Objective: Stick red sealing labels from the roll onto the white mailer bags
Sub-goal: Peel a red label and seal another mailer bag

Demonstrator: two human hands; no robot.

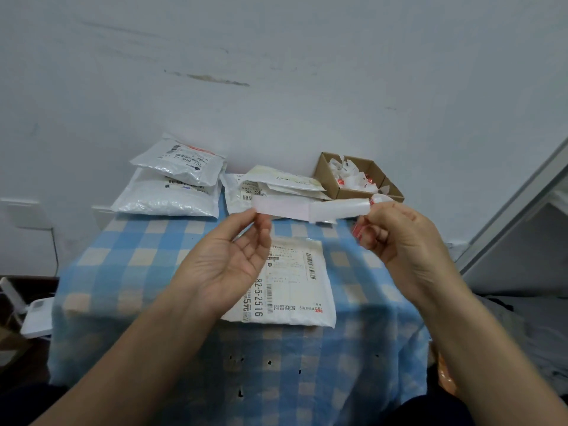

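Mailer bags sit on the table [123, 272], whose blue-and-cream checked cloth fills the lower middle of the frame and is the largest thing I see from my station. One white mailer bag [295, 290] lies flat at the centre of the cloth, printed shipping label up, partly hidden behind my left palm. A stack of bags [169, 192] rests at the table's far edge, left of centre, against the wall. A lower pile of flat bags [276, 179] lies just to its right. A cardboard box [325, 176] stands at the far right of the table, holding white scraps [350, 176] with bits of red on them. My left hand [224, 262] is raised over the central bag, palm toward the camera. Its thumb and first fingers pinch the left end of the label strip [289, 209], and its other fingers are loosely bent. My right hand [402, 238] is at the same height to the right, fingers curled tight around the strip's other end. The strip runs level between the two hands, pale and mostly blank, in front of the flat pile. A red label [357, 232] shows among my right fingers, though I cannot tell whether it has come off its backing.
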